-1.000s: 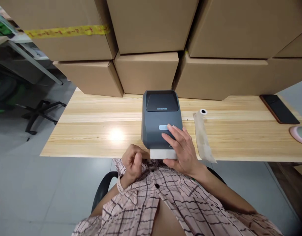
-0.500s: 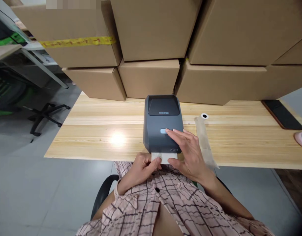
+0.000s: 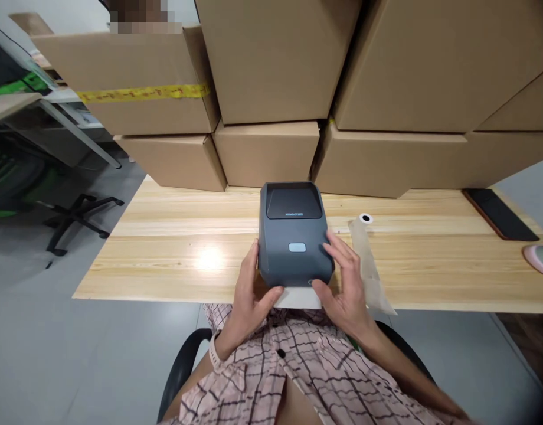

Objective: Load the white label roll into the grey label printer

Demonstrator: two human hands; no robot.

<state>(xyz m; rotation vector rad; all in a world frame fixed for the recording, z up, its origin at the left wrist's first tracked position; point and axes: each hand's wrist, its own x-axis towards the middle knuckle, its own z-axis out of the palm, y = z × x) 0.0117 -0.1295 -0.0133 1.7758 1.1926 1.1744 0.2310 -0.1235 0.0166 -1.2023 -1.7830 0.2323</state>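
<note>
A dark grey label printer (image 3: 293, 233) with a pale blue button sits near the table's front edge. White label paper (image 3: 298, 298) sticks out of its front. My left hand (image 3: 252, 286) grips the printer's left side, fingers along the wall and thumb at the lower front corner. On the opposite side, my right hand (image 3: 344, 277) has its fingers against the right edge and its thumb at the lower right front. Right of that hand lies a translucent strip (image 3: 369, 268), with a small white roll (image 3: 365, 218) at its far end.
Cardboard boxes (image 3: 267, 153) are stacked in two layers along the table's back. A phone (image 3: 499, 213) and a pink-rimmed object (image 3: 539, 260) lie at the right end of the wooden table (image 3: 165, 236). An office chair base (image 3: 79, 218) stands on the floor at left.
My left hand has let go of the label paper and moved up to the printer's left side. My right hand has left the button for the right edge. The view has tilted slightly upward.
</note>
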